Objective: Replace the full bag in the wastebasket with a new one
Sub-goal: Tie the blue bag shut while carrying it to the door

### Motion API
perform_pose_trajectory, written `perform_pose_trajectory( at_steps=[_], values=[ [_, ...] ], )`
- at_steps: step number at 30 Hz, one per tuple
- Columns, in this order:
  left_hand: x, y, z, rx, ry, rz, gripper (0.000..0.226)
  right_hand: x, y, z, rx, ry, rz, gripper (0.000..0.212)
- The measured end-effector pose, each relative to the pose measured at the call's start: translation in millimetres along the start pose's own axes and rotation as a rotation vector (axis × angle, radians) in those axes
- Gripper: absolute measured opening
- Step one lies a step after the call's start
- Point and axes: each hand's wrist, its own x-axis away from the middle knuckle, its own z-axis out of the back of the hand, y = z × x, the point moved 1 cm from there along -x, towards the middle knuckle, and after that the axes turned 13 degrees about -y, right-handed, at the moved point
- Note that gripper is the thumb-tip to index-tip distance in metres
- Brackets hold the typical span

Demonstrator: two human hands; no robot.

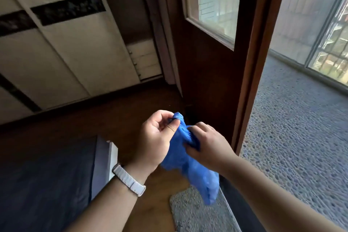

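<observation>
Blue bag point(190, 165) is held in the air between both hands, in front of the body, above the wooden floor point(113, 115) and a grey mat point(194, 211).

Left hand point(156, 141), with a white strap point(129, 180) at the wrist, is closed on the bag's upper end, which is pinched between thumb and curled fingers. Right hand point(207, 145) is clenched around the bunched middle; the rest is left hanging, crumpled, below the right wrist.

The bag is judged to be the new liner, still bunched up. The two grips are set close together, probably so the film can be pulled apart and the mouth found.

No wastebasket and no full bag are seen in view. A dark wooden door point(207, 66) stands ahead; a pebbled floor point(293, 128) is seen beyond it.

Likely snag: thin film clinging together, so the opening may be hard to separate.
</observation>
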Motion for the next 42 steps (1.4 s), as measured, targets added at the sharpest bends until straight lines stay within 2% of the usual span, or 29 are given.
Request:
perform_pose_trajectory(
  at_steps=[8, 17, 23, 29, 35, 42],
  values=[
    [-72, -53, 64, 0.037, 0.092, 0.019, 0.006, -110, 13, -33, -0.009, -0.088, 0.044, 0.035],
    [-196, -115, 173, 0.198, 0.132, 0.024, 0.006, -288, 20, -67, 0.086, -0.160, 0.017, 0.040],
    [-267, -124, 232, 0.255, 0.113, -0.040, 0.013, -379, 24, -68, 0.102, -0.112, 0.018, 0.042],
    [-315, -141, 267, 0.286, 0.138, -0.061, 0.005, -443, 34, -77, 0.100, -0.122, 0.034, 0.042],
    [-370, -168, 299, 0.199, 0.185, -0.021, 0.011, -518, 62, -97, 0.050, -0.175, 0.083, 0.043],
    [-473, -181, 347, 0.134, 0.315, -0.001, 0.007, -646, 91, -104, -0.033, -0.200, 0.199, 0.046]
  ],
)
